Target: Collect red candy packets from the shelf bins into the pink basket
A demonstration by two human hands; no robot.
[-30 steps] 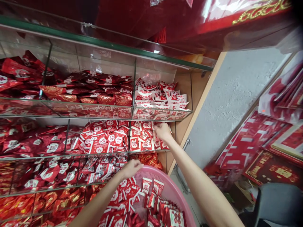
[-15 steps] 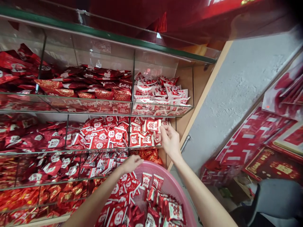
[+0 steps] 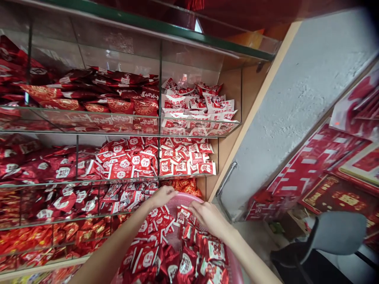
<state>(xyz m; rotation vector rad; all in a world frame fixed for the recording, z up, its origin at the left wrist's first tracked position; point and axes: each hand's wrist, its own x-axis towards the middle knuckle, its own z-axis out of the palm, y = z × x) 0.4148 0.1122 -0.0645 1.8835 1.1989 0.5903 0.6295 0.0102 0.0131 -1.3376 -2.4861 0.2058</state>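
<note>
My left hand (image 3: 162,196) grips the far rim of a pink plastic basket (image 3: 187,197), fingers curled over the edge. Inside the basket lies a pile of small red-and-white wrapped candies (image 3: 148,258). At its far right side, my right hand (image 3: 207,216) reaches in palm down, its fingers bent around a wrapped candy (image 3: 184,213) standing in the pile. The thumb is partly hidden behind the hand. Just beyond, a shelf compartment holds rows of red-and-white wrapped candies (image 3: 181,168).
Glass shelves (image 3: 118,182) with dividers hold red and orange wrapped sweets on several levels. A wooden side panel (image 3: 229,165) and a grey wall (image 3: 284,106) border them. A dark chair (image 3: 337,232) and red printed goods (image 3: 299,177) stand at the right.
My right hand has moved from the shelf compartment down into the basket. The candy it held now lies among the others on the shelf. My left hand stays on the rim.
</note>
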